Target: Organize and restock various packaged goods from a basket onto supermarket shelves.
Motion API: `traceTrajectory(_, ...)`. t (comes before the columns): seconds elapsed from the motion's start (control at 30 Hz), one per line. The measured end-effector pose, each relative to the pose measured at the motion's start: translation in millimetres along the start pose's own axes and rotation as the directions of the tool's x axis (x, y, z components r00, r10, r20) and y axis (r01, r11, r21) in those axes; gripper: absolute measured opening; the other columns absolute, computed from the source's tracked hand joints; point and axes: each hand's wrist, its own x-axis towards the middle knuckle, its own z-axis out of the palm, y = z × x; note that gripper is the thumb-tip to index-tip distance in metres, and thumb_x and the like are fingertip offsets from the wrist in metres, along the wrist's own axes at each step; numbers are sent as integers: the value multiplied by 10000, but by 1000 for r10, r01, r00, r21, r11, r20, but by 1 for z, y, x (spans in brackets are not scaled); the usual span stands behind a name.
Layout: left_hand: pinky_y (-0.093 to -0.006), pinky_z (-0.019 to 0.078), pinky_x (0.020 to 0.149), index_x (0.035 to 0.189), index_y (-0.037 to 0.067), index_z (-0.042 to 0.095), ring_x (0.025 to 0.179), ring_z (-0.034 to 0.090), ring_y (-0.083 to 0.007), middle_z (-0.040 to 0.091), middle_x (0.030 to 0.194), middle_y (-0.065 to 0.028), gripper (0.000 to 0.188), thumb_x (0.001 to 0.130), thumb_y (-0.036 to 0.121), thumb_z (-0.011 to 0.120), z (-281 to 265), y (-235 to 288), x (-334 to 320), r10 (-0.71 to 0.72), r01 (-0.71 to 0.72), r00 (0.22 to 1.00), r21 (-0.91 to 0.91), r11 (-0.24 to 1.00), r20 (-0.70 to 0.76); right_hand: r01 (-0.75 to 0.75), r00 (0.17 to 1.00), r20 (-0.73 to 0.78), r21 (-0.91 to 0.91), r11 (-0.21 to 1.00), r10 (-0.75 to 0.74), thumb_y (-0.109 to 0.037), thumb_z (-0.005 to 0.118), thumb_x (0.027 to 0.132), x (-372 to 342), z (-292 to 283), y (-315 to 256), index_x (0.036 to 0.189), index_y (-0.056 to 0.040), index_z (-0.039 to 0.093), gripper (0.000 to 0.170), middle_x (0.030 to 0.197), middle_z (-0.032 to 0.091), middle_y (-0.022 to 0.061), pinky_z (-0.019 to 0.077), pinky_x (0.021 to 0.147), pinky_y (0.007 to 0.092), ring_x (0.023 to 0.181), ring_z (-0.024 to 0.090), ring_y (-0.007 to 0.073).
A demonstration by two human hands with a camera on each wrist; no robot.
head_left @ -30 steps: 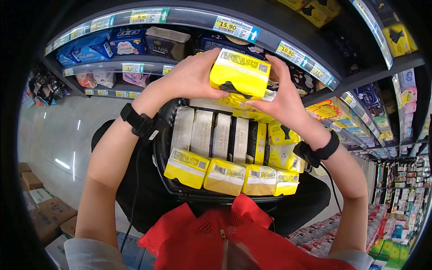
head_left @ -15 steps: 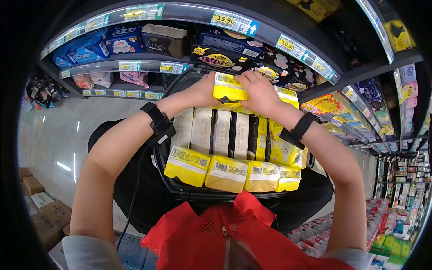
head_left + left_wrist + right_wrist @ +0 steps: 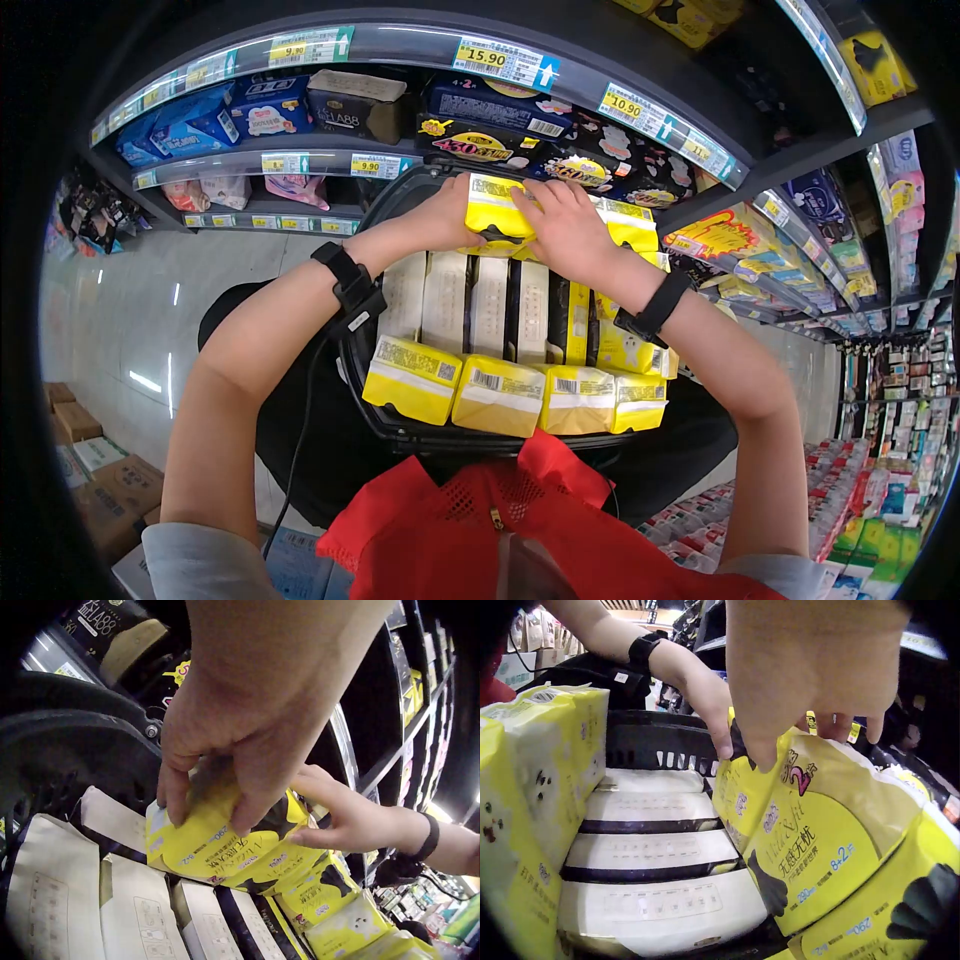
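A yellow pack of sanitary pads [image 3: 497,212] stands at the far side of a black basket [image 3: 649,720]. My left hand [image 3: 443,214] grips its left end; in the left wrist view, thumb and fingers lie over the printed yellow side. From the right, my right hand [image 3: 574,230] holds the same pack, fingers over its top and thumb on the near face in the right wrist view. Beside it stand more yellow packs [image 3: 900,900]. White-topped packs [image 3: 490,305] fill the basket's middle, with a row of yellow packs [image 3: 500,395] along the near side.
Beyond the basket, a shelf holds dark packs [image 3: 480,140] and blue packs [image 3: 195,120] behind price labels [image 3: 505,62]. More stocked shelves [image 3: 800,235] run along the right. Cardboard boxes [image 3: 115,490] sit on the floor at lower left.
Both hands have lowered the yellow pack from in front of the shelf into the far side of the basket. Over the last half second, they have shifted only slightly.
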Motion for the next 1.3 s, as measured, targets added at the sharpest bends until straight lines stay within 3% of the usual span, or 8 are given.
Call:
traceTrajectory(0.2, -420, 383, 988, 1251, -25, 336, 1146, 430, -414, 443, 1208, -240, 846, 577, 169, 810, 12, -18, 6, 137, -137, 988, 10, 991, -72, 2, 1000, 23, -6, 1000, -2, -192, 681, 710, -13, -9, -2, 1282, -36, 448, 636, 1366, 393, 142, 266, 1066, 492, 1248, 374, 317)
traceTrajectory(0.4, -386, 409, 976, 1407, 35, 179, 1192, 442, -388, 382, 1313, -218, 1022, 608, 200, 795, -26, 51, -16, -244, 245, 969, 79, 966, -23, -40, 999, 30, 236, 971, 33, -169, 683, 724, -41, -32, 3, 1286, -27, 429, 632, 1376, 381, 153, 319, 1030, 488, 1246, 384, 354)
traceTrajectory(0.6, -427, 356, 1023, 1379, 68, 302, 1262, 352, -364, 356, 1346, -170, 929, 609, 230, 796, -30, 51, -13, 250, -234, 968, 457, 858, 26, -210, 973, 157, 311, 927, 168, -245, 640, 801, -88, -38, 18, 1330, -39, 392, 620, 1394, 358, 185, 289, 1045, 510, 1287, 347, 346)
traceTrajectory(0.8, -439, 323, 1051, 1349, 36, 356, 1291, 326, -374, 346, 1379, -198, 802, 685, 237, 759, -58, 95, -14, 307, -300, 949, 488, 820, 67, -371, 927, 183, 320, 872, 328, -294, 608, 838, -120, -42, 53, 1325, -38, 410, 585, 1386, 389, 177, 243, 1071, 517, 1303, 330, 343)
traceTrajectory(0.93, -338, 462, 908, 1229, 16, 468, 1046, 586, -215, 613, 1060, -127, 454, 829, 157, 628, -98, 195, -5, 50, -60, 998, -234, 970, -49, -428, 901, 142, 430, 795, 409, -270, 618, 822, -134, -38, 67, 1307, -42, 433, 568, 1370, 415, 169, 262, 1053, 522, 1274, 365, 339)
traceTrajectory(1.1, -296, 482, 831, 1140, 2, 539, 969, 621, -197, 651, 1004, -126, 356, 868, 223, 597, -123, 202, 160, 435, -456, 731, 99, 885, -526, -445, 888, 69, 373, 814, 454, -246, 618, 825, -137, -25, 59, 1300, -82, 455, 529, 1356, 438, 129, 262, 1044, 537, 1267, 380, 317)
traceTrajectory(1.17, -352, 453, 891, 1160, 56, 565, 1027, 593, -295, 618, 1102, -157, 454, 833, 369, 598, -137, 216, 225, 325, -155, 783, 340, 927, -530, -433, 893, 46, 352, 830, 447, -261, 617, 823, -137, -23, 56, 1299, -86, 458, 532, 1357, 437, 124, 263, 1043, 539, 1264, 383, 313)
traceTrajectory(1.3, -380, 400, 969, 1318, 54, 429, 1183, 491, -310, 540, 1251, -160, 595, 840, 366, 595, -149, 225, 328, 325, -77, 871, 549, 832, -369, -427, 898, 37, 301, 853, 437, -288, 615, 816, -151, -24, 57, 1272, -78, 486, 518, 1337, 451, 113, 266, 1034, 555, 1247, 401, 303)
